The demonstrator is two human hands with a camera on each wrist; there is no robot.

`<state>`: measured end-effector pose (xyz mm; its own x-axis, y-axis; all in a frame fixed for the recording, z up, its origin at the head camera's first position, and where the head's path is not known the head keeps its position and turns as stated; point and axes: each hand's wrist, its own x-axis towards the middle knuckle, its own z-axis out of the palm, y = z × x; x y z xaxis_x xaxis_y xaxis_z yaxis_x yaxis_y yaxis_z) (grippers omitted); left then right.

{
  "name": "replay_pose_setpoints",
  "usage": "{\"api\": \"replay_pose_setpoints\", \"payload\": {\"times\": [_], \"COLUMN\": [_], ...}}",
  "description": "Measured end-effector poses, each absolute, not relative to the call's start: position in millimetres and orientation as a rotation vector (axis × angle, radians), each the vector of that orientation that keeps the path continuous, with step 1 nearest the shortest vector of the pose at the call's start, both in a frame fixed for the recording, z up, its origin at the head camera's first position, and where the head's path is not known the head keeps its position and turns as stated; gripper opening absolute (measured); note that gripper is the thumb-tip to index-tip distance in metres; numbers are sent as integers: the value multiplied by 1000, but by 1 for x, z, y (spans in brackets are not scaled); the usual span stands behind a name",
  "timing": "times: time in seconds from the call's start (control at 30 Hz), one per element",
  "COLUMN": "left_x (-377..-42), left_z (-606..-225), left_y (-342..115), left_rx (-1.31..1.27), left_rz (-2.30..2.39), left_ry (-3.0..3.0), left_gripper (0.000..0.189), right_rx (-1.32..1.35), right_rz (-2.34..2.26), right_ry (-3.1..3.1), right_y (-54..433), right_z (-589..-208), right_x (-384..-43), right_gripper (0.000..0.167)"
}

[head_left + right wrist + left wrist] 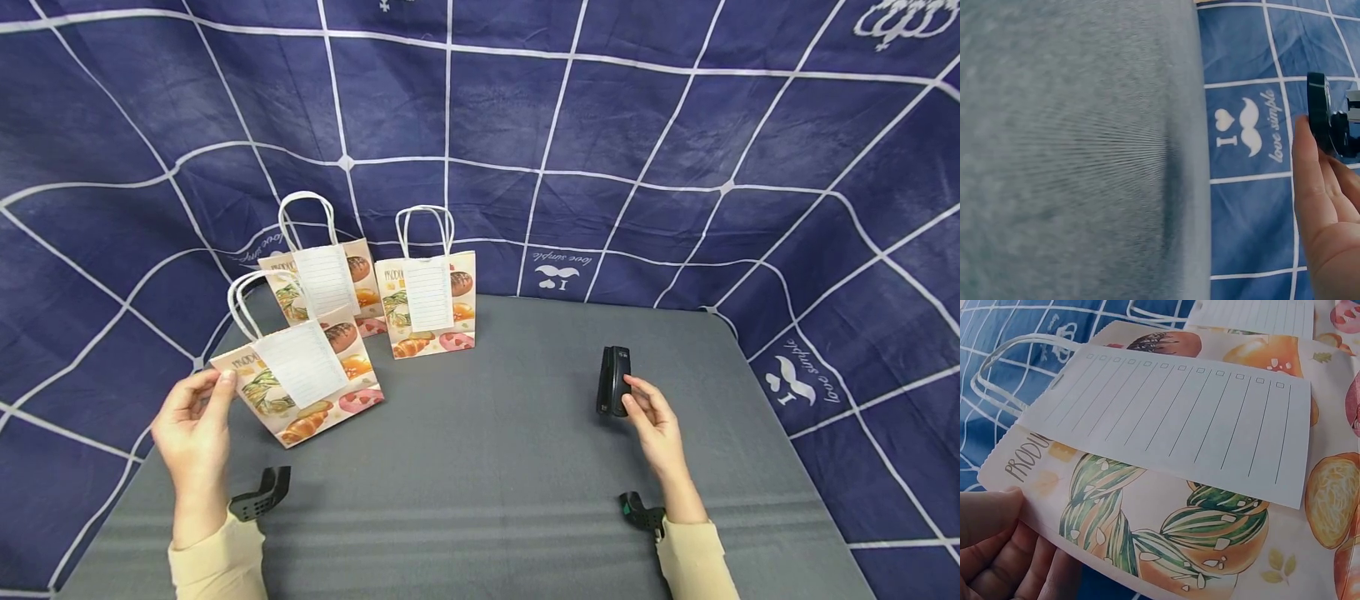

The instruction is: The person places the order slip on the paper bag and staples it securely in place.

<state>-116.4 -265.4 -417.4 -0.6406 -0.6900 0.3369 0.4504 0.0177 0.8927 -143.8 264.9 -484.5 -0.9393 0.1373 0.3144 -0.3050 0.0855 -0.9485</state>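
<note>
My left hand (198, 425) pinches the left edge of a paper gift bag (360, 367) printed with breads and pastries, between thumb and fingers. The bag is tilted, its white twisted handles leaning to the upper left. A lined white sheet with small checkboxes (1179, 419) lies across its front, with a small staple-like mark near the handle end. On the right, my right hand (654, 417) holds a black stapler (617, 379) between thumb and fingers. Only part of the stapler shows at the edge of the right wrist view.
Two similar bags stand upright behind: one at the back left (367, 296), partly hidden by the held bag, and one right of it (386, 312). Each has a lined sheet on its front. A grey table (510, 450) spreads below, with blue gridded cloth (630, 125) around it.
</note>
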Motion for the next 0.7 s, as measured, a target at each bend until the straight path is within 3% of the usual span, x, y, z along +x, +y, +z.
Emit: {"api": "replay_pose_setpoints", "payload": {"times": [0.4, 0.7], "left_x": [-113, -113], "left_z": [-421, -422], "left_y": [-278, -281], "left_rx": [234, 285], "left_rz": [-1773, -1734], "left_ry": [-1331, -1308], "left_gripper": [12, 14], "right_rx": [280, 167], "right_rz": [2012, 2009], "right_ry": [-1975, -2014], "right_y": [265, 267], "right_z": [-501, -505], "right_x": [-147, -147], "right_gripper": [29, 32]}}
